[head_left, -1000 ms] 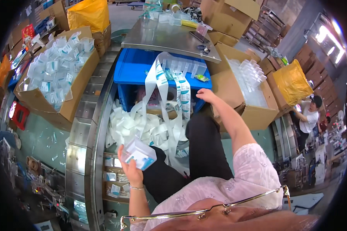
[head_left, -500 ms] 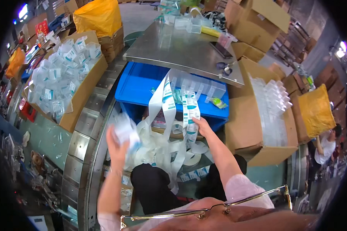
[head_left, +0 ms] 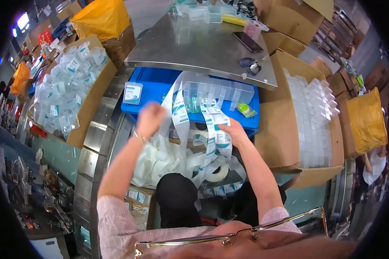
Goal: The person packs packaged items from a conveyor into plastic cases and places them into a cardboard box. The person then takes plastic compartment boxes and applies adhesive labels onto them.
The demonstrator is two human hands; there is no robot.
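My right hand (head_left: 233,133) grips a strip of white and teal printed labels (head_left: 214,118), thumb on top. The strip hangs over the front of a blue plastic bin (head_left: 151,77). My left hand (head_left: 151,120) is smeared by motion close to the pale backing strip (head_left: 168,103), and its fingers cannot be made out. On the bin's left end lies a clear plastic box (head_left: 133,93) with a label on it. A row of unlabelled clear boxes (head_left: 243,93) stands along the bin's lid. Below, label rolls (head_left: 217,169) and crumpled backing paper (head_left: 153,162) are heaped.
A carton of labelled clear boxes (head_left: 93,125) stands at the left, another carton with stacked clear boxes (head_left: 274,151) at the right. Beyond the bin, a metal tabletop (head_left: 160,47) carries a phone (head_left: 247,42) and dark scissors (head_left: 250,64). A green packet (head_left: 246,110) rests on the bin.
The labelled box left my left hand and now lies on the bin's left end. That hand has moved up and right. My right hand has shifted slightly right with the label strip.
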